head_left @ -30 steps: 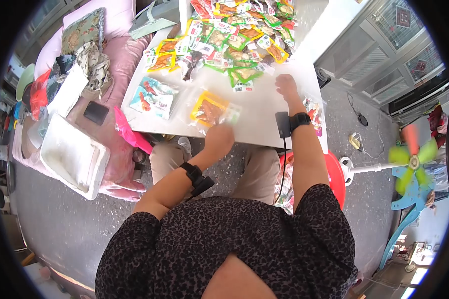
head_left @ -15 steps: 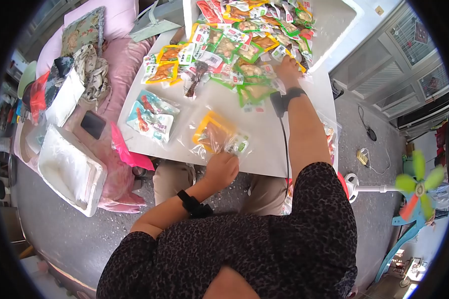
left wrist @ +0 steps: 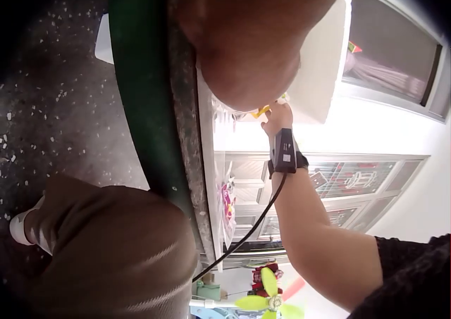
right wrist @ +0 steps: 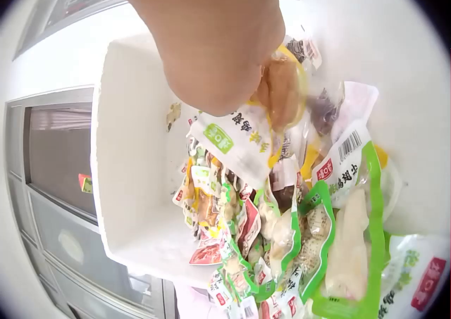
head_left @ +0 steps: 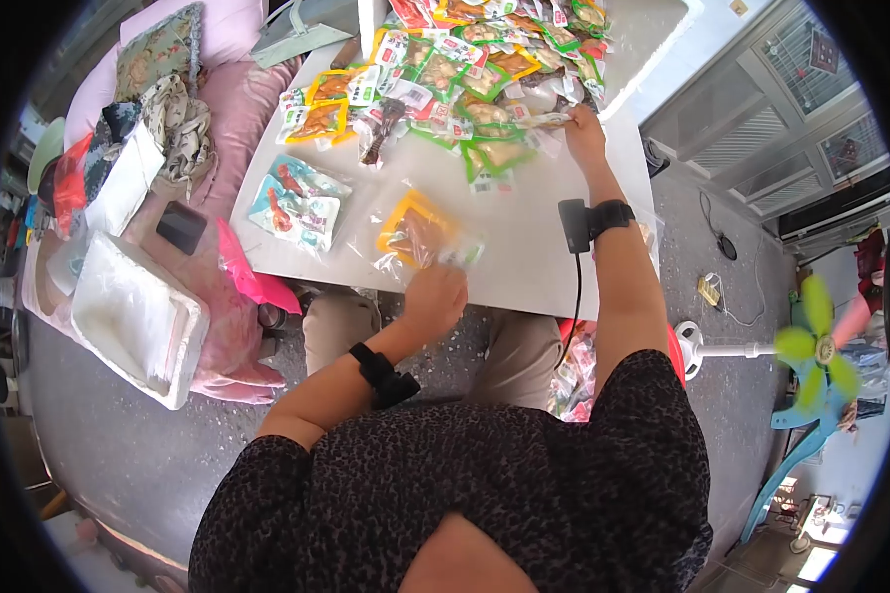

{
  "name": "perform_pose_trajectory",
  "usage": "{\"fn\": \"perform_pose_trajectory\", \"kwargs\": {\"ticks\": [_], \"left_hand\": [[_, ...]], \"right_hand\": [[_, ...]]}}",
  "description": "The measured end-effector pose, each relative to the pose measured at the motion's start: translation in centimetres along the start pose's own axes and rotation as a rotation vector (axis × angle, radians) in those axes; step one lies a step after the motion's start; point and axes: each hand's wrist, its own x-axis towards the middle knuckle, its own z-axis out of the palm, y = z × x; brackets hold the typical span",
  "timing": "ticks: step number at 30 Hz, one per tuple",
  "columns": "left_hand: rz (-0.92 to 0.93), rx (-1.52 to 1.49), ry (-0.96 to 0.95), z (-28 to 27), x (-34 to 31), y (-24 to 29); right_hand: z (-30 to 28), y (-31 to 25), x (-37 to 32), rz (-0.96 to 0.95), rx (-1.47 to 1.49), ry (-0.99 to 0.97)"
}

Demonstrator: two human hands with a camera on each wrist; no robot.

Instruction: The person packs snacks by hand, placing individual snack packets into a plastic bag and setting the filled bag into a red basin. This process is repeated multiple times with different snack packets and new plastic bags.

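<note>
My left hand [head_left: 435,296] is at the table's front edge, fingers curled at the near edge of a clear plastic bag [head_left: 366,242] with a yellow-edged snack packet [head_left: 398,225] in it. In the left wrist view its fingers are hidden behind the hand. At the right side of a heap of snack packets [head_left: 440,74], my right hand [head_left: 585,138] pinches a yellow-edged meat packet [right wrist: 285,94]. The right wrist view shows that packet's white printed part under the hand, above green-edged packets [right wrist: 349,241]. A blue-and-white packet [head_left: 297,203] lies left of the clear bag.
A white foam box [right wrist: 134,192] holds the heap, some of which spreads onto the white table [head_left: 524,267]. Another foam box [head_left: 133,316] rests on the pink-covered seat at left, near a pink bag [head_left: 247,267]. A red tub [head_left: 675,356] and a fan [head_left: 826,346] stand at right.
My right hand has gone from above the table to the heap and taken hold of a yellow-edged packet there. The left hand has stayed at the clear bag.
</note>
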Motion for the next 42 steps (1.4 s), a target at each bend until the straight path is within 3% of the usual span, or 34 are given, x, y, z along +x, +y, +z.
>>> {"fn": "perform_pose_trajectory", "kwargs": {"ticks": [2,3,6,9,12,16,18,22,27,33,37,42], "left_hand": [[-0.057,0.053,-0.044,0.0,0.1,0.3],[-0.083,0.056,-0.044,0.1,0.1,0.4],[-0.144,0.03,-0.073,0.5,0.1,0.0],[-0.245,-0.015,-0.043,0.4,0.2,0.4],[-0.279,-0.047,-0.027,-0.2,0.3,1.0],[-0.311,-0.034,-0.013,-1.0,0.8,2.0],[-0.274,-0.035,0.034,-1.2,1.0,2.0],[-0.366,-0.031,-0.055,-1.9,1.4,2.4],[-0.252,0.025,-0.094,-1.7,1.3,2.1],[-0.316,0.096,-0.204,-2.1,2.2,3.6],[-0.233,0.173,-0.171,-2.6,2.2,4.4],[-0.283,0.223,-0.27,-2.7,1.9,5.1]], "right_hand": [[-0.9,-0.6,-2.9,-0.211,0.005,0.172],[-2.1,-1.6,-4.5,-0.211,0.055,0.121],[-5.1,-5.0,-9.5,0.372,0.812,-0.21],[-6.4,-6.9,-14.1,0.416,1.156,-0.322],[-6.9,-8.0,-17.1,0.634,1.59,-0.362],[-7.6,-9.5,-19.0,0.629,1.783,-0.441],[-7.6,-9.5,-19.4,0.608,1.747,-0.469],[-8.1,-8.7,-20.1,0.578,1.55,-0.469],[-8.4,-8.5,-20.9,0.635,1.67,-0.435],[-6.3,-9.4,-21.1,0.695,1.784,-0.397],[-6.0,-10.2,-21.3,0.676,1.83,-0.369],[-3.5,-11.2,-21.7,0.682,1.467,-0.262]]}}
